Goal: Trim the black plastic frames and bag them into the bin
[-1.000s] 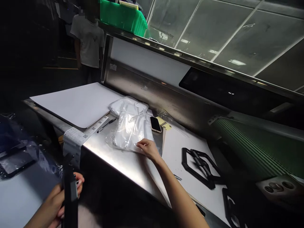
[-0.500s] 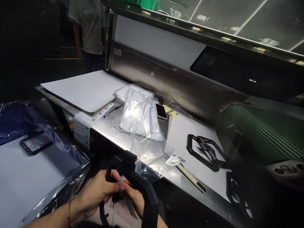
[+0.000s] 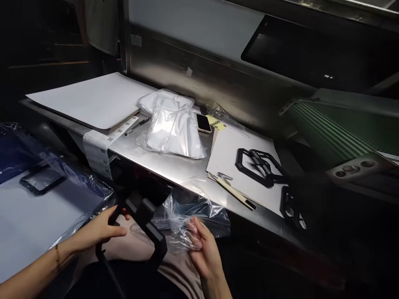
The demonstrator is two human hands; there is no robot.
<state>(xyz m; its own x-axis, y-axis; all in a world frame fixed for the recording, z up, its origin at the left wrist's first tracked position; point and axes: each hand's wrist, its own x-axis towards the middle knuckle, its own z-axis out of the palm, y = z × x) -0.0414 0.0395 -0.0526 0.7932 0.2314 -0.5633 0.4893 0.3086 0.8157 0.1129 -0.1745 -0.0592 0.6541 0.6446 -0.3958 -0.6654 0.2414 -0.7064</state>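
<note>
The black frame was over the person's lap, before the near edge of the worktop, its left side gripped by the left hand. Just right of it, the right hand had its fingers closed on a crumpled clear bag; whether bag and frame touched could not be told. On the worktop, tied plastic bags lay beside a phone. Farther right, similar black parts lay on a white sheet, near a cream-handled tool.
</note>
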